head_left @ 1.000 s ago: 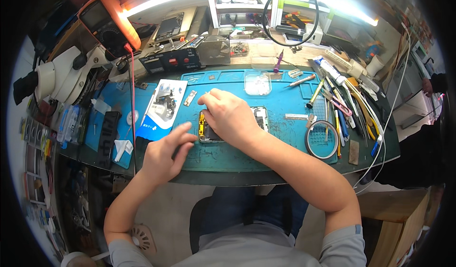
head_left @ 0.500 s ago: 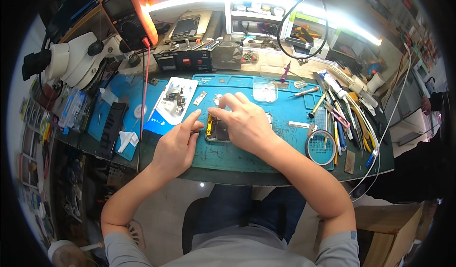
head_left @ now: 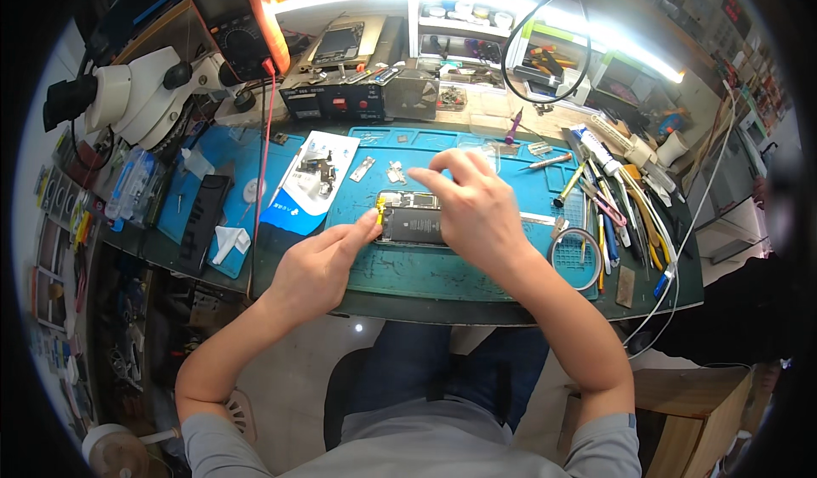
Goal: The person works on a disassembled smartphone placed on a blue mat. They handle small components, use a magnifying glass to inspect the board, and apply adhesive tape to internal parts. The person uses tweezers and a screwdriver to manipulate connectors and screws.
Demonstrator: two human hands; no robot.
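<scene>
An opened smartphone [head_left: 412, 226] lies on the blue work mat [head_left: 400, 278], its black battery and inner parts showing. My left hand [head_left: 317, 267] has thumb and forefinger closed at the phone's left end, by a yellow piece [head_left: 379, 214]. Above the phone's right part is my right hand [head_left: 481, 210], fingers bent and drawn together, pointing left. Whatever its fingertips may hold is too small to make out, and the hand hides the phone's right end. Small metal parts [head_left: 396, 173] lie on the mat beyond the phone.
At left are a microscope [head_left: 140, 95], an orange multimeter [head_left: 238, 27] and a white-blue packet [head_left: 313, 180]. Behind the mat stands a black bench unit [head_left: 332, 102]. Tweezers, pens and tools [head_left: 621, 197] crowd the right, beside a tape roll [head_left: 574, 258].
My right hand has moved right and a little up, uncovering the battery. My left hand has come to the phone's left end. The phone has shifted slightly right.
</scene>
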